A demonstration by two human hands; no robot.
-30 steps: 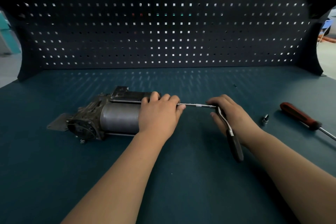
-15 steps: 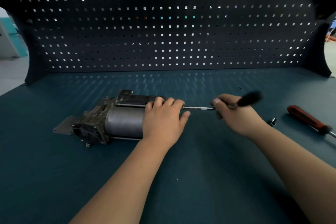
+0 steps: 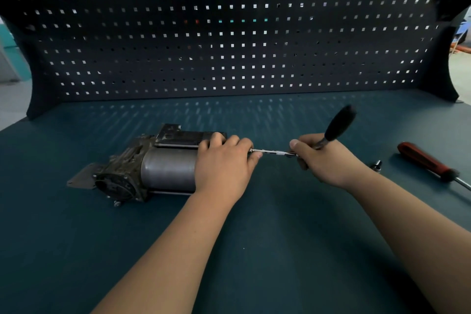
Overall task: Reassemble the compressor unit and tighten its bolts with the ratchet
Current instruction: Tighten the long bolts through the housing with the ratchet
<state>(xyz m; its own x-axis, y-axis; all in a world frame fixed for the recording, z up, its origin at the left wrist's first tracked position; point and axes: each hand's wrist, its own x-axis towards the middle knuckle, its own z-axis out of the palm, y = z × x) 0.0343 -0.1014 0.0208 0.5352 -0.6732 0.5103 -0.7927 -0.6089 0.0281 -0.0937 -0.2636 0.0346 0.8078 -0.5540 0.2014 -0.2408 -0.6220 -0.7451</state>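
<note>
Where the matte blue-green table (image 3: 76, 250) meets a black pegboard (image 3: 229, 46) pierced with rows of small square holes, the items are as follows.

Compressor unit (image 3: 153, 168), one: lying on its side, left of centre on the table. It has a smooth grey metal cylinder, a rough, dark cast housing with a round face at its left end, a flat mounting tab at the far left, and a boxy dark block along its far side.

Ratchet (image 3: 336, 127), one: rounded black handle, angled up and to the far right. A thin bright metal extension bar (image 3: 272, 152) runs level from it to the compressor's right end.

Left hand (image 3: 224, 163), one: bare, fingers curled over the cylinder's right end, holding it down.

Right hand (image 3: 323, 158), one: bare, gripping the ratchet at its head end, with the handle sticking out beyond the knuckles.

Screwdriver (image 3: 430, 162), one: glossy red handle with a dark collar and a steel shaft, lying diagonally at the right edge of the table.

Small metal fitting (image 3: 376, 164), one: shiny, between the right wrist and the screwdriver, too small to identify.
</note>
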